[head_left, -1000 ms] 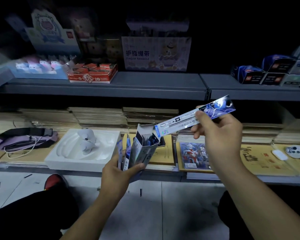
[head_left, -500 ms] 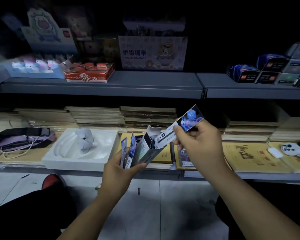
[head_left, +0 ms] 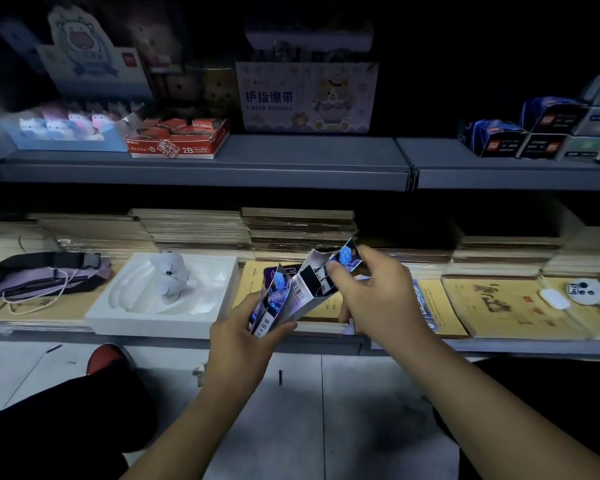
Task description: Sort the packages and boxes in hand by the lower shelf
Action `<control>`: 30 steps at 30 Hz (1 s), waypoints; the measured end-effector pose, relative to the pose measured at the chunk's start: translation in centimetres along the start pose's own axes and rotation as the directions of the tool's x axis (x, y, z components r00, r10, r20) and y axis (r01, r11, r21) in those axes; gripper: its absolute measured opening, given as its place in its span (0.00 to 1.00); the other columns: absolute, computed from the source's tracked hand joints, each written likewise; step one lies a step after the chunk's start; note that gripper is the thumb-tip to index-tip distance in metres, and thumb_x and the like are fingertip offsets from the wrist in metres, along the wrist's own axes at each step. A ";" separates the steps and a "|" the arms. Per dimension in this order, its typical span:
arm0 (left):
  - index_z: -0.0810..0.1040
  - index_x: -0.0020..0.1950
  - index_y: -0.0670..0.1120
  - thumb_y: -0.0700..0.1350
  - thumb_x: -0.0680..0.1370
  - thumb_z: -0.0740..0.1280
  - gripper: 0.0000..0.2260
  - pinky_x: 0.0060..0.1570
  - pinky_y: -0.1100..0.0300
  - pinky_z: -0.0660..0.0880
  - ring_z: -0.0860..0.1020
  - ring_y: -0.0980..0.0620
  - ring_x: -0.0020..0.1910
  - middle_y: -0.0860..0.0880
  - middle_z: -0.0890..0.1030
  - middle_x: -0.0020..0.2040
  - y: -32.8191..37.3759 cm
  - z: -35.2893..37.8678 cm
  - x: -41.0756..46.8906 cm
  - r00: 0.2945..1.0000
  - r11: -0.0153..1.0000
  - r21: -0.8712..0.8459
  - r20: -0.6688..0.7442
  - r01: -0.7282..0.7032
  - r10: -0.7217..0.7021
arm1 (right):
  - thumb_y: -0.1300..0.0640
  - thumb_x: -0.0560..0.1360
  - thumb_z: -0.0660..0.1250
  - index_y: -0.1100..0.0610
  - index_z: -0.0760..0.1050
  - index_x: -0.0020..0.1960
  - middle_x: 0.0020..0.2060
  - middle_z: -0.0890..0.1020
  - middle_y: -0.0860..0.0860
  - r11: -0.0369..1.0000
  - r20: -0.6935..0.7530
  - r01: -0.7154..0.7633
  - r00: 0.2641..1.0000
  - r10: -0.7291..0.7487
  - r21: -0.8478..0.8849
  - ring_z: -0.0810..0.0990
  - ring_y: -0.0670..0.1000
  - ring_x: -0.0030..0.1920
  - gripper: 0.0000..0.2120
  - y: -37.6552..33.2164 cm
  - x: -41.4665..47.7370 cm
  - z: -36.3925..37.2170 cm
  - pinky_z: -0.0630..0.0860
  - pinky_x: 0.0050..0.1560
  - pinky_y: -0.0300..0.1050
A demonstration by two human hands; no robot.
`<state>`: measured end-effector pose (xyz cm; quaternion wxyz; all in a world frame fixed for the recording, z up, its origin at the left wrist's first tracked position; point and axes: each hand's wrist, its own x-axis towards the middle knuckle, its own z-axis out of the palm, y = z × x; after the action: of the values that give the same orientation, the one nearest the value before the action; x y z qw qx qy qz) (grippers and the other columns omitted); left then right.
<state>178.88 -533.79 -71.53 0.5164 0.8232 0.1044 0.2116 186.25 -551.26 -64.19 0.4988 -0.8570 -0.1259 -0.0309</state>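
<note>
Pen pack (head_left: 345, 258) — slim, glossy blue-and-silver card sleeve, mostly sunk into the open-topped carton (head_left: 305, 289), only its printed top end sticking out. Right hand (head_left: 374, 299) pinches that end betw. thumb and fingertips. Left hand (head_left: 243, 337) grips the carton low down, fingers wrapped round it, w/ a couple more packs (head_left: 274, 299) fanned against its near side in the same grip. All held in the air in front of the lower shelf (head_left: 326, 341), above the yellow notebooks (head_left: 513, 306).

Handling, my read: pack looks v. light, thin card — stiffish lengthwise but easy to crease if squeezed flat-on. Shiny finish, prob. a bit slippery, so pinch on the narrow edges near the top, not the broad faces. Carton's thin-walled too, mouth flaps splayed open — hold it at the base as now, gently, or the walls could buckle and jam the pack. Loose packs by the left thumb seem the likeliest to slip.

Nearby — white tray (head_left: 163, 299) w/ a pale toy, purple pouch (head_left: 45, 275) to the left.
</note>
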 end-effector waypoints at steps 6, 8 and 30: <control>0.74 0.47 0.70 0.46 0.69 0.81 0.22 0.39 0.75 0.76 0.80 0.71 0.46 0.74 0.79 0.41 0.3 0.3 -0.1 0.999 0.998 0.040 0.001 -0.040 0.040 | 0.60 0.78 0.68 0.57 0.79 0.40 0.20 0.76 0.49 0.999 0.044 -0.039 0.998 0.039 0.002 0.74 0.47 0.17 0.08 0.1 -0.1 -0.6 0.73 0.24 0.46; 0.74 0.48 0.69 0.46 0.69 0.81 0.22 0.39 0.76 0.75 0.80 0.71 0.46 0.76 0.78 0.41 0.4 0.2 -0.1 0.999 0.997 0.057 0.010 -0.050 0.049 | 0.59 0.79 0.68 0.56 0.80 0.41 0.20 0.76 0.49 0.999 0.072 -0.045 0.996 0.047 -0.029 0.74 0.48 0.17 0.08 0.1 -0.3 -0.4 0.74 0.23 0.48; 0.83 0.58 0.52 0.46 0.70 0.80 0.17 0.43 0.73 0.76 0.81 0.62 0.48 0.60 0.84 0.48 -0.4 0.1 -0.1 0.983 0.964 0.192 -0.002 -0.182 0.186 | 0.63 0.83 0.53 0.68 0.69 0.64 0.19 0.72 0.56 0.913 0.629 -0.393 0.738 0.244 0.107 0.66 0.53 0.22 0.13 -0.6 -0.6 -1.3 0.65 0.23 0.40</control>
<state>178.89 -533.76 -71.95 0.4123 0.8729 0.0525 0.2556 185.58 -552.25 -63.13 0.5270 -0.7655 -0.1312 0.3451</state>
